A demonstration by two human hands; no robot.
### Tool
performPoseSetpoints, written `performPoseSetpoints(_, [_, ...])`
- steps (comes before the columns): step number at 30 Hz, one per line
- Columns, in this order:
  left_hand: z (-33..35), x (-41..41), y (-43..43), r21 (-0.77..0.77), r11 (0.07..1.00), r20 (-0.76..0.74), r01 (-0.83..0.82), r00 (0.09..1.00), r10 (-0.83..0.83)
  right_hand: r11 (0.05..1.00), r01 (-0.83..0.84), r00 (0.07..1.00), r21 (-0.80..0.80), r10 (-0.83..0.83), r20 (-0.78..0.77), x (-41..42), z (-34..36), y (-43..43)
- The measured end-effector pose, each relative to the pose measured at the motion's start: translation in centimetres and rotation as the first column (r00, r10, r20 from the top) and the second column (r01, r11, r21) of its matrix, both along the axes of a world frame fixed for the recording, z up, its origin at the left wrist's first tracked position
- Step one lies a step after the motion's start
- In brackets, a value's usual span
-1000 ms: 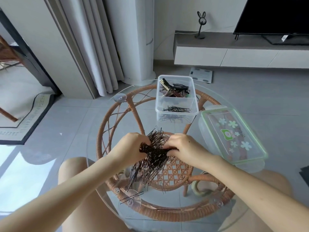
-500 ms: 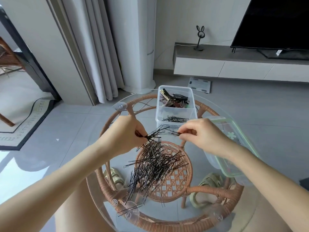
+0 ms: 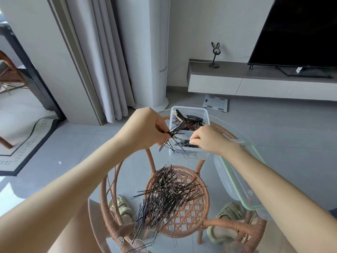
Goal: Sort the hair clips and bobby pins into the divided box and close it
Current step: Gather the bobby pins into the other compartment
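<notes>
Both hands forward, left hand (image 3: 145, 127) pinched closed, right hand (image 3: 207, 138) palm down, fingertips curled together.

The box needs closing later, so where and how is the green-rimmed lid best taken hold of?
Probably by the green rim of the lid, at the near long edge, coming from the right side. It lies flat on the glass table beside the divided box, and its center offers no handle.
</notes>
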State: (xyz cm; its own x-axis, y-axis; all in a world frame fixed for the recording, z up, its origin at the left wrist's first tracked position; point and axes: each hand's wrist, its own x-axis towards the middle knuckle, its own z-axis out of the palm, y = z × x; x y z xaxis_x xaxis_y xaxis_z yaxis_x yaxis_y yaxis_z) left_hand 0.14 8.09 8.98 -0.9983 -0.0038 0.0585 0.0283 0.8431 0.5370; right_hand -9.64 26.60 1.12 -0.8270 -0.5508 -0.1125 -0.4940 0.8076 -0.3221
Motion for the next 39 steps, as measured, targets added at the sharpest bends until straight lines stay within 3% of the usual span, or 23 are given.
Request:
performPoseSetpoints(5, [-1.3,-5.0,2.7,-0.095,0.992,-0.048,0.087,0.995,-0.092,0.979,0.175,0.973,-0.105,-0.188,-0.132,0.4,0.5,3.1])
performPoseSetpoints(10, [-4.8,-8.9,6.1,-0.367,0.895,0.159,0.252,0.965,-0.207,0.960,0.209,0.948,-0.186,-0.246,-0.203,1.6,1.1,5.7])
performPoseSetpoints(14, [-6.5,-10.6,6.9,-0.480,0.812,0.287,0.333,0.934,-0.213,0.970,0.184,0.958,-0.161,-0.214,-0.192,2.3,0.5,6.5])
performPoseSetpoints(18, [-7.1,-11.0,6.3,-0.445,0.791,0.435,0.419,0.873,-0.218,0.977,0.151,0.968,-0.152,-0.177,-0.180,2.7,-0.3,6.3])
performPoseSetpoints(21, [-6.5,-10.6,5.6,-0.388,0.808,0.437,0.442,0.861,-0.261,0.975,0.139,0.971,-0.170,-0.168,-0.171,3.1,-0.6,6.0])
performPoseSetpoints(25, [-4.4,-8.7,3.7,-0.239,0.908,0.278,0.345,0.920,-0.276,0.962,0.123,0.972,-0.246,-0.167,-0.167,4.4,-0.1,5.7])
performPoseSetpoints(27, [-3.8,-7.1,2.6,-0.155,0.955,0.155,0.251,0.961,-0.228,0.960,0.095,0.992,-0.262,-0.115,-0.061,5.9,0.3,5.4])
performPoseSetpoints(30, [-4.5,-3.7,0.4,-0.127,0.976,0.075,0.175,0.983,-0.166,0.998,-0.038,0.984,-0.044,0.045,0.170,8.5,-0.4,5.2])
performPoseSetpoints(33, [-6.6,0.8,-1.2,-0.234,0.951,0.252,0.203,0.957,-0.142,0.961,-0.169,0.976,0.220,0.133,0.170,10.6,-2.6,5.1])
performPoseSetpoints(36, [-9.6,4.8,-1.6,-0.372,0.877,0.512,0.303,0.855,-0.078,0.954,-0.173,0.983,0.244,0.150,0.109,11.7,-4.3,3.8])
performPoseSetpoints(39, [-12.0,7.5,-0.7,-0.442,0.838,0.504,0.320,0.861,-0.063,0.958,-0.195,0.981,0.210,0.193,0.029,12.2,-5.6,0.7])
